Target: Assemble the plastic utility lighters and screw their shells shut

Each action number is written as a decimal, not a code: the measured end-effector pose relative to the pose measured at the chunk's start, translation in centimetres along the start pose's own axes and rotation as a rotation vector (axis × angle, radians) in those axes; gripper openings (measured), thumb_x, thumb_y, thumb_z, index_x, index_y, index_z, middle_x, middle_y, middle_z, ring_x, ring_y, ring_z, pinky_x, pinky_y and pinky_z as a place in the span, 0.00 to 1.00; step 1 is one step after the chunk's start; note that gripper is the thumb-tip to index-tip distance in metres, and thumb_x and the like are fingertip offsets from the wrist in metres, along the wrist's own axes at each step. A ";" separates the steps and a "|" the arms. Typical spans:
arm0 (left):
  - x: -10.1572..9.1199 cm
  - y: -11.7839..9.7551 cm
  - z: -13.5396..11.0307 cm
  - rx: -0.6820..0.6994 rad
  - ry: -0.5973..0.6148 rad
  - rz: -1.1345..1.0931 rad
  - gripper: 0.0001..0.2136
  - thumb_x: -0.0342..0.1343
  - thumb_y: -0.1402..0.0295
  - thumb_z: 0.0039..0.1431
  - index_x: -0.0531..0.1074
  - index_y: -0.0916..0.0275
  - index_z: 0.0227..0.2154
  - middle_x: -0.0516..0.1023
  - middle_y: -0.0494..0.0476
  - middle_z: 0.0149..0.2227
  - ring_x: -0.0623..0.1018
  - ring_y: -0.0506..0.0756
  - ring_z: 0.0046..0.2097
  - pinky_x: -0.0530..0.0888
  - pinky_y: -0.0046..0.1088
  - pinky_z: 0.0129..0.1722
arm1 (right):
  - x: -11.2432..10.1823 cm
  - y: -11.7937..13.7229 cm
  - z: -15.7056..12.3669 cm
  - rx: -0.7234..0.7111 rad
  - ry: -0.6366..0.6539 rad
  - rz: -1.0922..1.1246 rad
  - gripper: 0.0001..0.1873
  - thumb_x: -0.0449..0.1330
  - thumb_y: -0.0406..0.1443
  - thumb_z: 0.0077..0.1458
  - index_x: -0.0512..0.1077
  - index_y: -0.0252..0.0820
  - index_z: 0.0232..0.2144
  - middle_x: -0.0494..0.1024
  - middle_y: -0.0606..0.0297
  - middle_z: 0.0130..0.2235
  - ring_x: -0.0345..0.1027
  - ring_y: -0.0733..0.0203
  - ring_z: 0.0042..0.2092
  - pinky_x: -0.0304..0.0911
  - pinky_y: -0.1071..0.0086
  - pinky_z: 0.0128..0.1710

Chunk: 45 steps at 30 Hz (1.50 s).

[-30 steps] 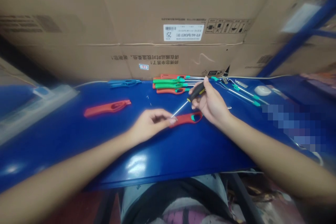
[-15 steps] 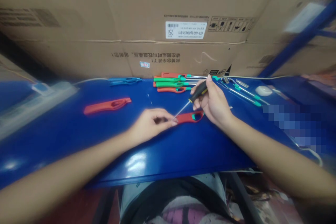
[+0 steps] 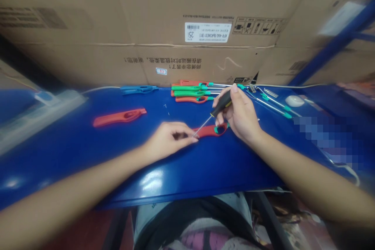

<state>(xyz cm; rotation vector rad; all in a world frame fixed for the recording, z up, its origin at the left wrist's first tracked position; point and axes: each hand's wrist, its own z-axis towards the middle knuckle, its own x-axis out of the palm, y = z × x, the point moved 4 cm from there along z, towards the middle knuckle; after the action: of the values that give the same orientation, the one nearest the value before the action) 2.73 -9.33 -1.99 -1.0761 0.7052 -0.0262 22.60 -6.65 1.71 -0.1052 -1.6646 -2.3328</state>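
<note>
A red lighter body [image 3: 208,130] with a green trigger lies flat on the blue table [image 3: 187,164]. My left hand [image 3: 168,138] pinches its near left end, fingers closed. My right hand [image 3: 238,115] grips a screwdriver [image 3: 221,103] with a black and yellow handle. Its thin metal shaft slants down to the left, and its tip meets the red lighter body right by my left fingertips.
A second red lighter body [image 3: 118,116] lies to the left and a blue one [image 3: 137,89] at the back. Green and red lighters [image 3: 190,91] are stacked behind my hands, with metal rods with green ends [image 3: 274,105] and a white disc [image 3: 293,100] to the right. Cardboard boxes [image 3: 164,27] wall the back.
My right hand has shifted slightly with the screwdriver, whose tip stays at the red lighter body. My left hand keeps its pinch in the same place.
</note>
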 end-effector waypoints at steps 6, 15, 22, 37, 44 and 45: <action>0.0 0.0 -0.1 0.008 0.002 0.014 0.06 0.66 0.66 0.59 0.83 0.61 0.36 0.82 0.53 0.34 0.72 0.47 0.28 0.68 0.22 0.29 | 0.0 0.1 0.0 -0.011 0.004 -0.017 0.22 0.57 0.57 0.61 0.67 0.45 0.34 0.75 0.71 0.30 0.65 0.71 0.17 0.67 0.74 0.16; 0.0 0.0 0.1 0.016 0.006 0.022 0.06 0.66 0.66 0.59 0.83 0.61 0.36 0.82 0.53 0.33 0.72 0.47 0.27 0.67 0.22 0.28 | 0.1 0.3 -0.3 -0.034 0.017 -0.017 0.20 0.57 0.55 0.63 0.67 0.45 0.35 0.76 0.70 0.31 0.66 0.71 0.18 0.68 0.73 0.17; 0.1 0.2 -0.1 0.017 0.030 0.025 0.06 0.66 0.66 0.59 0.83 0.61 0.36 0.82 0.54 0.34 0.74 0.48 0.29 0.70 0.23 0.30 | 0.3 0.5 -0.3 -0.046 0.068 -0.039 0.19 0.57 0.54 0.63 0.67 0.45 0.35 0.77 0.71 0.30 0.66 0.70 0.17 0.67 0.73 0.16; 0.2 0.1 0.0 0.012 0.033 0.033 0.06 0.66 0.65 0.59 0.83 0.62 0.35 0.83 0.55 0.34 0.74 0.48 0.28 0.69 0.23 0.29 | 0.5 1.0 -0.7 -0.096 0.080 -0.085 0.19 0.55 0.53 0.65 0.68 0.45 0.35 0.77 0.70 0.31 0.66 0.71 0.18 0.68 0.73 0.17; 0.3 -0.2 -0.1 0.031 0.049 0.058 0.05 0.65 0.66 0.59 0.83 0.62 0.34 0.83 0.55 0.33 0.75 0.49 0.29 0.70 0.23 0.30 | 1.0 1.6 -1.0 -0.139 0.110 -0.115 0.19 0.56 0.52 0.65 0.67 0.44 0.34 0.75 0.70 0.31 0.67 0.70 0.18 0.65 0.73 0.16; 0.3 -0.2 -0.2 0.035 0.054 0.066 0.05 0.65 0.66 0.59 0.83 0.62 0.34 0.83 0.55 0.33 0.74 0.48 0.28 0.69 0.23 0.29 | 1.1 1.7 -1.1 -0.131 0.118 -0.127 0.19 0.56 0.52 0.64 0.66 0.44 0.34 0.75 0.70 0.31 0.67 0.71 0.18 0.64 0.74 0.16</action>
<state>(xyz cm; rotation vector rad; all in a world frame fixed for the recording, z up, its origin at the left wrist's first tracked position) 2.97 -9.67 -2.04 -1.0209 0.7858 -0.0114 22.12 -8.39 3.08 0.1137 -1.5029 -2.4875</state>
